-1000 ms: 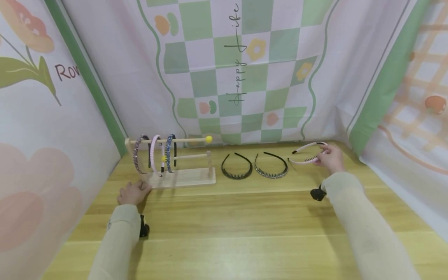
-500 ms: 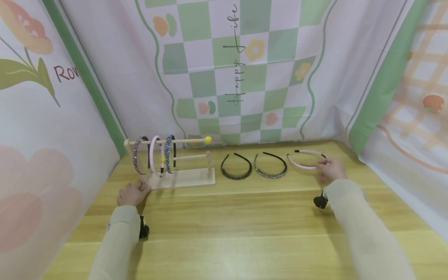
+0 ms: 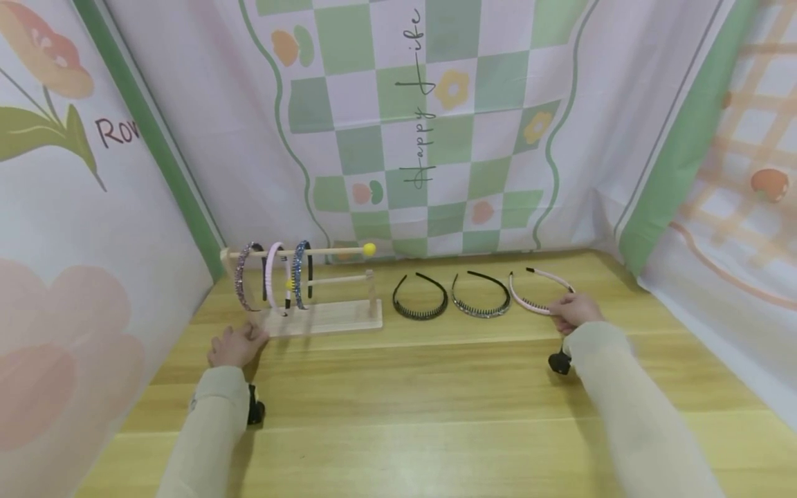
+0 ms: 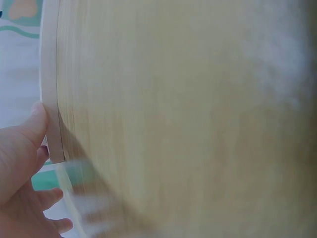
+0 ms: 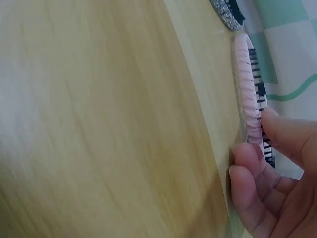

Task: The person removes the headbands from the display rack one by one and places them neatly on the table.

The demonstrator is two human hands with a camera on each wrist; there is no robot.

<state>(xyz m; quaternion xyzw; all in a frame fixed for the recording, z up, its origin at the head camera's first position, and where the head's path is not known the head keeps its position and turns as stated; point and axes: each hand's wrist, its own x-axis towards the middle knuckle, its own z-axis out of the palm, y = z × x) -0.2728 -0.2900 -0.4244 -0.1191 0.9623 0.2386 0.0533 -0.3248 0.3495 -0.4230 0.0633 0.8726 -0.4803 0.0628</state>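
My right hand (image 3: pixel 578 312) pinches the near right part of a pink headband (image 3: pixel 538 304) with black comb teeth, which lies on the table. In the right wrist view, thumb and fingers close round its wrapped pink band (image 5: pixel 250 89). My left hand (image 3: pixel 235 346) holds the near left corner of a wooden headband stand (image 3: pixel 330 315), thumb against the base edge (image 4: pixel 50 74). Hanging on the stand's upper bar are a pinkish glitter headband (image 3: pixel 241 277), a pale pink headband (image 3: pixel 271 277) and a blue glitter headband (image 3: pixel 299 277).
Between stand and right hand, a black toothed headband (image 3: pixel 420 312) and a black headband with a sparkly front (image 3: pixel 482 311) lie on the wooden table (image 3: pixel 398 415). A patterned cloth (image 3: pixel 398 138) rises behind the table's back edge. A yellow ball (image 3: pixel 369 249) caps the upper bar.
The pink headband has come down from a raised tilt to the table, then shifted slightly left and nearer, turning with my right hand. My left hand has stayed at the stand's corner.
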